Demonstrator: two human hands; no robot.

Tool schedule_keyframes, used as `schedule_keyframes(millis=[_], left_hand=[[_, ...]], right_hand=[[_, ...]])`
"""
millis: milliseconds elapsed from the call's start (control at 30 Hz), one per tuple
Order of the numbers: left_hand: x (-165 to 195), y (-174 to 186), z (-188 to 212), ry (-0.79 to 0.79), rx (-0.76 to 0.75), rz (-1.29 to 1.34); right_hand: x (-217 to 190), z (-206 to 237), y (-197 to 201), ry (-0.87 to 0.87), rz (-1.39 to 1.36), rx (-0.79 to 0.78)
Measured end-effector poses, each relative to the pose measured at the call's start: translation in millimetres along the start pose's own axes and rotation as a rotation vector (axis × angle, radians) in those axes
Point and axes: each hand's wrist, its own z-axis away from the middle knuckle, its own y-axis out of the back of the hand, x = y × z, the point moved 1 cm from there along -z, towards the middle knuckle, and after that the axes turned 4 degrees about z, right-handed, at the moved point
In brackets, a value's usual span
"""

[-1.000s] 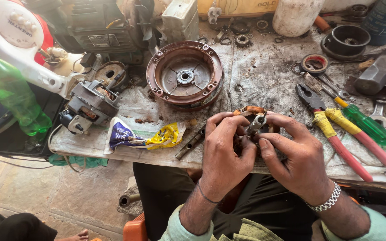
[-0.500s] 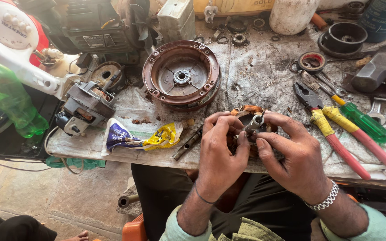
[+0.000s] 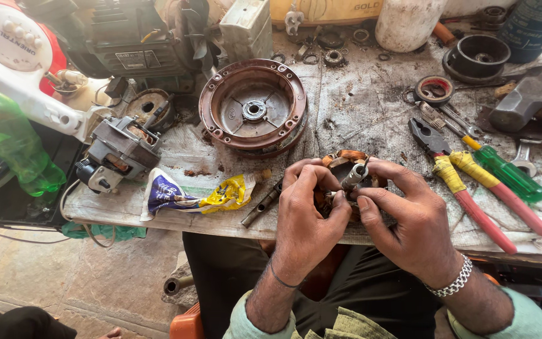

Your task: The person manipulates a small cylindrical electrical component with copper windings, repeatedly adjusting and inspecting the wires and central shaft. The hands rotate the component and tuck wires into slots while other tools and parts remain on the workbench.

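Head view: both hands, left hand [image 3: 312, 210] and right hand [image 3: 409, 216], pinch tight on a small copper coil part [image 3: 346, 164] at the tabletop [image 3: 359, 113] front edge

Two hands: left [image 3: 305, 216], right [image 3: 409, 220]. One coil [image 3: 346, 164], one rotor housing [image 3: 253, 107], one motor [image 3: 119, 150], one green bottle [image 3: 10, 138], one pliers [image 3: 459, 188], one green screwdriver [image 3: 500, 169], one hammer [image 3: 525, 97], one wrapper [image 3: 199, 194].

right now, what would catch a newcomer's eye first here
Probably the left hand and right hand, pinching a small copper-wound motor part at the bench's near edge. Just behind sits a big rusty round housing. A green plastic bottle stands out far left, with red-handled pliers on the right.
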Motion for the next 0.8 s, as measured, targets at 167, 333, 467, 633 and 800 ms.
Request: schedule_keyframes(millis=[167, 333, 467, 633, 800], left_hand=[[-1.8, -0.1, 0.1, 0.071, -0.019, 0.048], [-1.9, 1.2, -0.8, 0.040, -0.028, 0.024], [-2.8, 1.5, -1.2, 0.001, -0.012, 0.049], [-2.4, 0.3, -0.8, -0.014, -0.004, 0.073], [3.0, 2.7, -0.5, -0.059, 0.013, 0.028]], right_hand=[[1.1, 0.1, -0.1, 0.016, 0.019, 0.002], [2.0, 0.3, -1.0, 0.021, 0.022, 0.009], [3.1, 0.6, -1.4, 0.015, 0.007, 0.004], [2.9, 1.2, -2.2, 0.008, 0.009, 0.016], [1.4, 0.7, -1.8, 0.014, 0.000, 0.028]])
